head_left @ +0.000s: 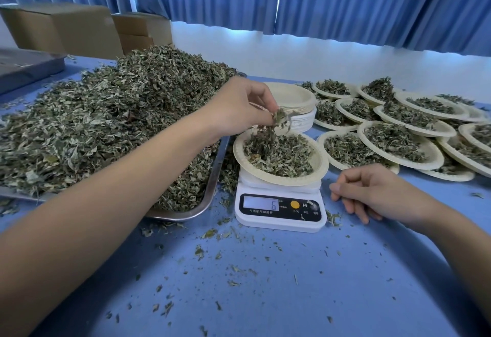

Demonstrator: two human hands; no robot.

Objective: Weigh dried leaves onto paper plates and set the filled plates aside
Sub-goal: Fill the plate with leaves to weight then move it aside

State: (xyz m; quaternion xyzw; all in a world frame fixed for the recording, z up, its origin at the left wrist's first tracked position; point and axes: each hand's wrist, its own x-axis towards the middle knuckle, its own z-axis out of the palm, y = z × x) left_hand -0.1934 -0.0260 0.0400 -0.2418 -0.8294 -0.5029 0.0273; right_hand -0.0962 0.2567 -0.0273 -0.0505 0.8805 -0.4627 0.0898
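A paper plate (320, 162) holding dried leaves sits on a white kitchen scale (279, 209) whose display shows a 6. My left hand (239, 108) hovers over the plate's left side and pinches a clump of dried leaves (276, 121), some trailing down onto the plate. My right hand (372, 190) rests on the blue table just right of the scale, fingers loosely curled and holding nothing. A big heap of dried leaves (111, 119) fills a metal tray (212, 185) on the left.
Several filled paper plates (398, 140) overlap at the right. A stack of empty plates (295, 100) stands behind the scale. Cardboard boxes (66, 28) and a grey tray (24, 66) sit at the back left. Leaf crumbs litter the blue table (265, 283).
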